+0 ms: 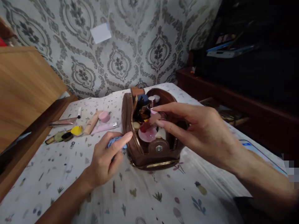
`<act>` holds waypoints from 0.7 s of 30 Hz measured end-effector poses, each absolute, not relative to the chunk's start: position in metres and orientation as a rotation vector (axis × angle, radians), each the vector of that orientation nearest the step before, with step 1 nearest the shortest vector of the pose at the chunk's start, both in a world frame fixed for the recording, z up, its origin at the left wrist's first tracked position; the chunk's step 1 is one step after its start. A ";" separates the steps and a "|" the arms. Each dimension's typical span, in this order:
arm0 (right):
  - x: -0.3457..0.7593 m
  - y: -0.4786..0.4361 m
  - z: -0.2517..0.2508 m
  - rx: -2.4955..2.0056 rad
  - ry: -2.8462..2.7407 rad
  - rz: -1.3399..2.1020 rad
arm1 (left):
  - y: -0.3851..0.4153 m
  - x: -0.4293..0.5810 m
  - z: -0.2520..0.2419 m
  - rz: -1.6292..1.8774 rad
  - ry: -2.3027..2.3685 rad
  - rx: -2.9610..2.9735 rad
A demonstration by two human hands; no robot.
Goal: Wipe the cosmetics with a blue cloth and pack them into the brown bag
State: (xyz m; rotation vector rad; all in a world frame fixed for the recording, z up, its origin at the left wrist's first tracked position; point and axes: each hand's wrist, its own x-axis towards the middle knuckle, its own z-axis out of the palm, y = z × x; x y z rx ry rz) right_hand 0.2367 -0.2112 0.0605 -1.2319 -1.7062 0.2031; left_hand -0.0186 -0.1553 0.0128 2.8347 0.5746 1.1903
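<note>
A brown makeup bag (153, 160) lies unzipped on the patterned sheet, packed with cosmetics. Over its opening, my right hand (205, 130) pinches a lip gloss tube (149, 123) with a red body and a pinkish-brown cap. Below the tube a round pink item (147, 134) shows inside, and a silver-capped bottle (151, 102) stands behind it. My left hand (106, 158) is curled round a crumpled blue cloth (114, 141), its index finger stretched to the bag's left zipper edge. The bag's right inner side is partly hidden by my right hand.
Left of the bag lie a pink tube (102, 128), a beige tube (93, 122), a pink round pot (104, 116) and a yellow round item (76, 130). A phone (259, 155) rests at the right. Behind stands a patterned wall (130, 40); a wooden board (28, 84) borders the left.
</note>
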 end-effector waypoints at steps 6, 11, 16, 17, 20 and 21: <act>0.244 -0.216 0.069 -1.366 -1.856 0.045 | -0.155 -0.018 0.013 1.185 0.521 2.793; 0.255 -0.218 0.070 -1.270 -2.128 0.080 | -0.156 -0.019 0.013 1.162 0.539 2.784; 0.264 -0.228 0.070 -1.308 -2.242 0.063 | -0.160 -0.019 0.012 1.136 0.592 2.796; 0.266 -0.230 0.069 -1.341 -2.260 0.044 | -0.161 -0.019 0.012 1.133 0.608 2.792; 0.268 -0.235 0.063 -1.430 -2.277 -0.002 | -0.161 -0.018 0.011 1.127 0.636 2.786; 0.267 -0.235 0.061 -1.452 -2.252 -0.034 | -0.161 -0.018 0.011 1.121 0.642 2.783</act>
